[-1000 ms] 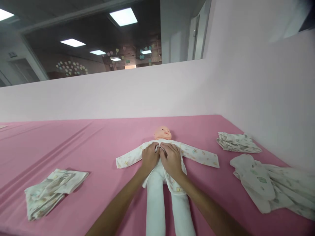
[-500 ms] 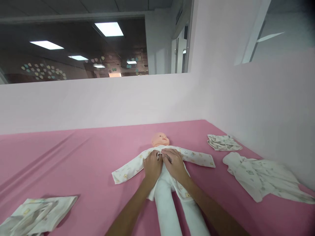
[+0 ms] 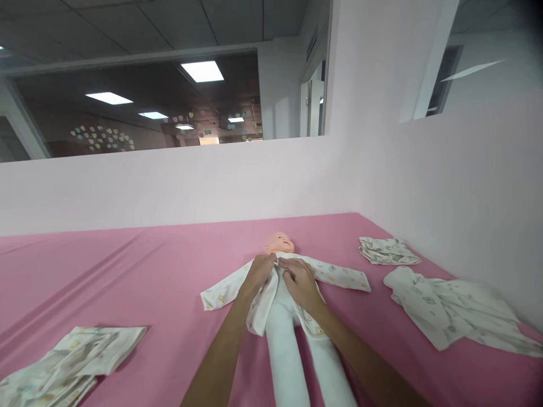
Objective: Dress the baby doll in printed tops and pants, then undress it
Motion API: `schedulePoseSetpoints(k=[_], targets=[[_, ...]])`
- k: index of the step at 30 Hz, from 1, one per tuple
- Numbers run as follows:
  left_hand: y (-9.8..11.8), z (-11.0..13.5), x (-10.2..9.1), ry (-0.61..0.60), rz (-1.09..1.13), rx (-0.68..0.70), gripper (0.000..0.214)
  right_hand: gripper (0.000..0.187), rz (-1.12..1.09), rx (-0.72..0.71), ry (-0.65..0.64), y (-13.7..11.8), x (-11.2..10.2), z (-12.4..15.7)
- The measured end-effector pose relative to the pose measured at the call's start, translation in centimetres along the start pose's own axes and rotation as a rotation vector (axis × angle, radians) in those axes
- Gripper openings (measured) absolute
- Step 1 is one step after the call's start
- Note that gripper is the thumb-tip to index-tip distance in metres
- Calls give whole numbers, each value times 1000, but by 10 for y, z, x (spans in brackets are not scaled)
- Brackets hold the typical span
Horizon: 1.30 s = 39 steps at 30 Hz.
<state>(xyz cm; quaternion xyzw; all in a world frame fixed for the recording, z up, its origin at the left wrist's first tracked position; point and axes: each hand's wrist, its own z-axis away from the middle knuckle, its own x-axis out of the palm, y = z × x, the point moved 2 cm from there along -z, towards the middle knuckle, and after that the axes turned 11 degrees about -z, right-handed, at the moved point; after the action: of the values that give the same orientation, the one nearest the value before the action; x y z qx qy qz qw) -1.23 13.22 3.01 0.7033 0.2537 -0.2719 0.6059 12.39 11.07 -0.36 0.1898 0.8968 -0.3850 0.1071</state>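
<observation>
A baby doll lies on its back on the pink sheet, head away from me. It wears a white printed baby shirt with the sleeves spread wide, and white leggings. My left hand is closed on the shirt's front edge near the neck, lifting that front panel a little. Just beside it, my right hand pinches the other front edge at the chest. The fingertips nearly meet, and they hide the fastening between them. Below my hands the shirt front hangs apart over the leggings.
Folded printed clothes lie at the lower left. On the right are a folded cloth and a spread white garment. A white wall with a window closes off the back and right sides.
My left hand has moved slightly up towards the neck and turned, raising the left front panel. My right hand stays at the chest, its fingers shifted. The camera view has tilted a little.
</observation>
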Motion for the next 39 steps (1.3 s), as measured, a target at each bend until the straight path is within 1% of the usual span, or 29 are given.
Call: schedulePoseSetpoints(k=[2,4,6,9,12,19,22,26,29,31,36,39], targets=[[0,-6,1,-4,-9,8,32,37,2,3,2,0,0,0],[-2,-9,5,37,-28,39,30,36,12,0,9,1,1,1],[-5,-8,9,85,-46,82,26,35,26,-7,28,2,2,1],[-10,-5,14,110,-61,117,25,36,53,-22,48,3,4,2],[-11,-3,14,105,-61,113,25,38,97,-17,64,3,5,3],[-2,-10,5,12,-89,67,22,26,132,44,79,2,4,2],[5,-13,4,18,-163,53,21,24,132,81,74,2,3,0],[15,-10,6,82,-347,28,19,25,125,85,65,0,2,-1],[20,-8,5,114,-467,11,14,26,125,84,65,-2,2,-1],[21,-10,2,91,-500,29,13,27,132,87,62,-3,2,-1],[24,-16,-9,-55,-456,145,16,29,145,89,63,-4,2,-1],[26,-17,-11,-87,-456,204,16,29,137,94,55,-3,2,-2]])
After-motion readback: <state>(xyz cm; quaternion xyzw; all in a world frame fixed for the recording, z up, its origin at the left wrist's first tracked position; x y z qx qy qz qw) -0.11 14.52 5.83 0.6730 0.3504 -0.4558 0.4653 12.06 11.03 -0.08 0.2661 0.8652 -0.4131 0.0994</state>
